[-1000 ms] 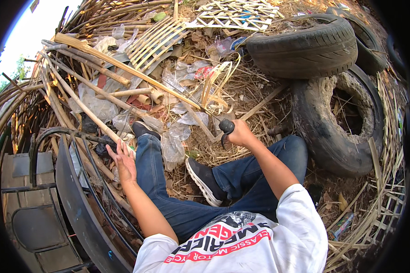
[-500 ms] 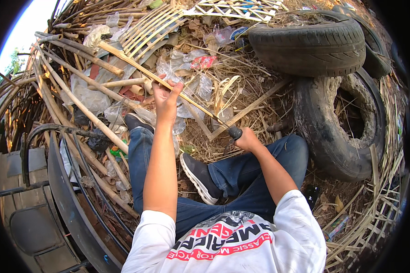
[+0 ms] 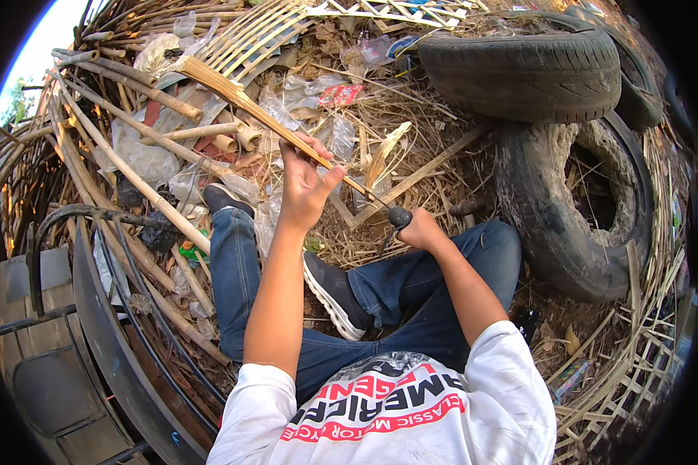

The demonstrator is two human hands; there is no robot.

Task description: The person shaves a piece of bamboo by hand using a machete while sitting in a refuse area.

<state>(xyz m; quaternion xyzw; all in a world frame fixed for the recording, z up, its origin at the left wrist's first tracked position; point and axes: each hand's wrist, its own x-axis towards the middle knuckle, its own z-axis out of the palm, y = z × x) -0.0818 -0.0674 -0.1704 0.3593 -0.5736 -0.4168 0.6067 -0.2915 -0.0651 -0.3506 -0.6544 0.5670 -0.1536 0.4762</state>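
My left hand [image 3: 309,186] is closed around a split bamboo strip [image 3: 248,105], fingers beneath it and thumb along its near side. The strip slants from the upper left down toward my right hand [image 3: 424,230]. That hand grips a knife by its dark handle [image 3: 399,218]. Its narrow blade [image 3: 378,202] lies against the strip's lower end; how far it has cut in is hard to tell. A pale curled shaving [image 3: 386,155] stands up just beyond the blade. On the ground behind it lies a bent bamboo slat [image 3: 423,177].
Old tyres [image 3: 523,74] are stacked at the right, one upright tyre [image 3: 512,201] beside my knee. Bamboo poles [image 3: 124,174] and plastic scraps [image 3: 151,155] crowd the left. A metal-framed chair [image 3: 93,325] stands at the lower left, woven lattice [image 3: 636,387] at the lower right.
My left hand has slid down and right along the strip, closer to the knife. The strip has turned to show a broader face. My right hand has hardly moved.
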